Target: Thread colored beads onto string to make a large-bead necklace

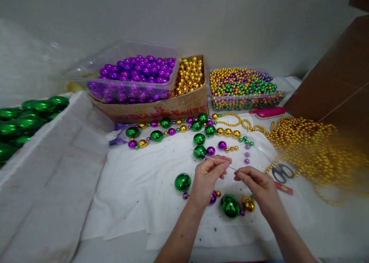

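My left hand [209, 176] pinches a long thin needle [201, 154] between thumb and fingers, its tip pointing to the far left. At the other end of that thin line, my right hand [256, 182] is closed with its fingertips together; whether it grips the needle itself or a thread there, I cannot tell. Under and around both hands, beads lie on the white cloth [138, 186]: a large green bead [182, 182], another large green bead [230, 206] and a gold bead [248, 204]. Farther back runs a strung row of green, purple and gold beads [156, 135].
A clear tub of purple beads [138, 72], a box of gold beads [188, 76] and a tub of mixed small beads [245, 84] line the back. Gold bead strands [305, 140], scissors [282, 173] and cardboard [331, 70] are at right. A foam box [54, 170] stands left.
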A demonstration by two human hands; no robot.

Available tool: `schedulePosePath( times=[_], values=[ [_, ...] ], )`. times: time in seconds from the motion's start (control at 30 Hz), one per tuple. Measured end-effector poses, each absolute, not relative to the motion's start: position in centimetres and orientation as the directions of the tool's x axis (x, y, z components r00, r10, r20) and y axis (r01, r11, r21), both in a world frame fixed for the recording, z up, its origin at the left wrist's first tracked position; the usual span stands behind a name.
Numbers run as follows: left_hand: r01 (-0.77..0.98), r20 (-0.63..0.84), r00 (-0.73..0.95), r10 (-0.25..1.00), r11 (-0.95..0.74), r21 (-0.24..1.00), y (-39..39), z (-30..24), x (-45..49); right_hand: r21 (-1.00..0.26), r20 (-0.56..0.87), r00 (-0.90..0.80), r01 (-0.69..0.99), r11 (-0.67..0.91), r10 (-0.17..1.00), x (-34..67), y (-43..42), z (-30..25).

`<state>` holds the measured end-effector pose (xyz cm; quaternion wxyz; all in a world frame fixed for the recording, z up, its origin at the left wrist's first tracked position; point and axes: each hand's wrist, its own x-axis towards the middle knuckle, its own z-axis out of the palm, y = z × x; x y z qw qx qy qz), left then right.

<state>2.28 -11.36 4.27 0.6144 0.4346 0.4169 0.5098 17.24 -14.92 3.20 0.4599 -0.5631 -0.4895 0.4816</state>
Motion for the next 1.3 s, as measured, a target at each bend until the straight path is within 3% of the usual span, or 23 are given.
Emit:
schedulePosePath(
  times=[0.1, 0.2, 0.33, 0.47, 0.63, 0.8, 1.03, 1.3],
  values=[
    [-0.301, -0.102, 0.155, 0.983, 0.145, 0.942, -11.7, 3.8, 2.8, -0.956, -0.229, 0.131, -0.217, -0.198, 0.965, 17.4, -14.9, 3.0],
    [-0.277, -0.147, 0.243, 0.959, 0.214, 0.937, -11.6, 3.3, 3.3, -0.921, -0.234, 0.277, -0.369, -0.122, 0.932, 18.4, -14.8, 3.2],
    [-0.045, -0.135, 0.154, 0.979, 0.143, 0.989, -10.4, 2.5, 2.2, -0.939, -0.206, 0.492, -0.342, -0.03, 0.846, 20.8, -15.4, 3.5],
    [0.259, -0.002, -0.031, 1.0, 0.01, 0.966, -8.9, 1.7, 0.3, -0.96, -0.225, 0.548, -0.266, -0.088, 0.806, 22.7, -16.2, 2.7],
    [0.499, 0.093, 0.037, 0.995, -0.099, 0.861, -8.8, 1.2, 0.5, -0.978, -0.157, 0.641, -0.209, -0.026, 0.751, 23.1, -16.4, 2.0],
    [0.547, 0.087, 0.161, 0.983, -0.162, 0.821, -9.9, 0.8, 2.3, -0.966, -0.057, 0.627, -0.232, 0.116, 0.777, 23.5, -16.1, 2.8],
    [0.613, 0.086, 0.413, 0.907, -0.346, 0.711, -8.8, -0.2, 5.9, -0.953, -0.051, 0.659, -0.258, 0.162, 0.75, 23.4, -16.1, 3.3],
    [0.667, 0.11, 0.466, 0.878, -0.43, 0.608, -5.5, 0.0, 8.4, -0.909, -0.13, 0.679, -0.374, 0.187, 0.723, 24.3, -16.2, 3.3]
  ],
)
